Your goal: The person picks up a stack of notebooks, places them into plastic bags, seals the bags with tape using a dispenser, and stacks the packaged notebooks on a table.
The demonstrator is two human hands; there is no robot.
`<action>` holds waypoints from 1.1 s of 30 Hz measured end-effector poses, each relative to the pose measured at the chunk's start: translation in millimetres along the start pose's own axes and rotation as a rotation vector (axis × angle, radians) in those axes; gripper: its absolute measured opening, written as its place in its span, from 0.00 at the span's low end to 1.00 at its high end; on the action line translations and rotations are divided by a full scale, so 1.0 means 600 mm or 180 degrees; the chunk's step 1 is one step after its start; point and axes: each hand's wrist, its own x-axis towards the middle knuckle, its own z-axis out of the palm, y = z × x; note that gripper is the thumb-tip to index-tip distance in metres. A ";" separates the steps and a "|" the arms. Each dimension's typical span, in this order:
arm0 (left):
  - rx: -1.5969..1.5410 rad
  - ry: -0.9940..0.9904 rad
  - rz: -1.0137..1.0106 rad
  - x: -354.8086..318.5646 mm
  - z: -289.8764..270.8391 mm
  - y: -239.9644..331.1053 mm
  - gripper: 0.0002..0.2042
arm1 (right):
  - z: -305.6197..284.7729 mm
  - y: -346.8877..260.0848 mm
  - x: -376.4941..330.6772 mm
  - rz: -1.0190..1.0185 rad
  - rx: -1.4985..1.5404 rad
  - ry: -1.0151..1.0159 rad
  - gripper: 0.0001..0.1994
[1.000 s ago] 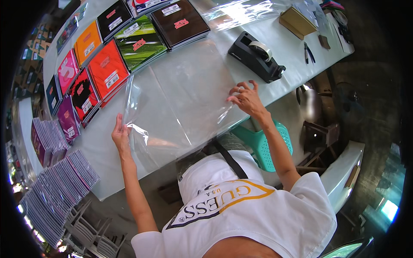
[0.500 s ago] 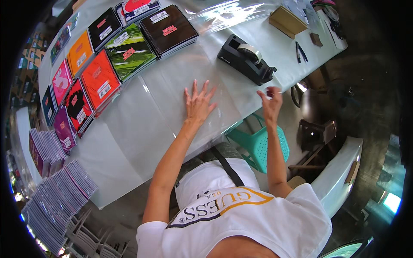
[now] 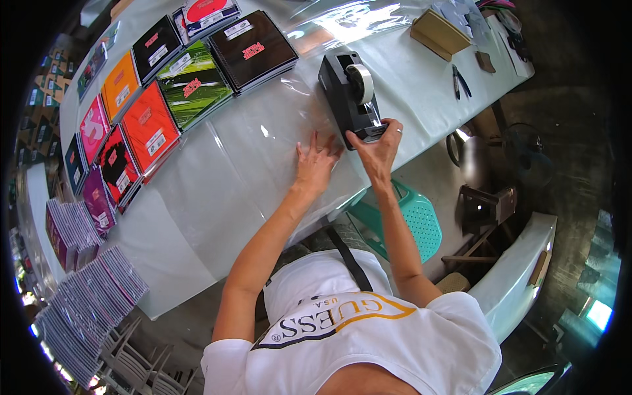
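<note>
Tape dispenser sits on the tabletop, near end clasped in my right hand; left hand splays empty on clear plastic; I'm apparently positioning the dispenser; next move likely needs plastic flat.

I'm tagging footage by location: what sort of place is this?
Probably a packing workshop: a large table holds notebooks, a tape dispenser and a clear plastic sheet.
</note>
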 end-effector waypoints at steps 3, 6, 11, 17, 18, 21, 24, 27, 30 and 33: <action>0.0049 -0.0030 -0.0084 0.001 -0.007 0.019 0.25 | 0.021 -0.015 -0.013 0.0112 -0.0090 0.0130 0.32; 0.0224 0.0356 0.0229 0.000 -0.008 0.021 0.21 | 0.033 -0.013 -0.029 0.0132 -0.0263 0.0144 0.32; 0.0331 0.1127 0.0450 -0.004 0.017 0.004 0.14 | 0.039 0.003 -0.035 0.0148 -0.0077 0.0113 0.31; 0.0220 0.1729 0.0291 -0.021 0.021 0.016 0.11 | 0.041 0.004 -0.038 0.0131 -0.0178 0.0094 0.30; 0.0207 0.1777 0.0272 -0.024 0.024 0.017 0.11 | 0.042 0.004 -0.040 0.0137 -0.0180 0.0102 0.30; 0.0072 0.1602 0.0235 -0.035 0.048 0.005 0.13 | 0.039 0.002 -0.037 0.0103 -0.0100 0.0024 0.30; 0.0235 0.0893 -0.0012 -0.032 0.031 0.013 0.19 | 0.021 -0.004 -0.018 0.0126 -0.0153 -0.0050 0.30; 0.0049 0.0790 -0.0238 -0.022 0.012 0.015 0.25 | 0.018 -0.018 -0.013 0.0161 -0.0145 -0.0087 0.30; 0.0168 0.0589 -0.0222 -0.021 0.000 0.019 0.27 | 0.029 -0.020 -0.024 0.0206 -0.0158 -0.0074 0.30; 0.0261 0.0815 -0.0132 -0.019 0.017 0.019 0.28 | 0.038 0.001 -0.035 0.0064 -0.0224 -0.0021 0.30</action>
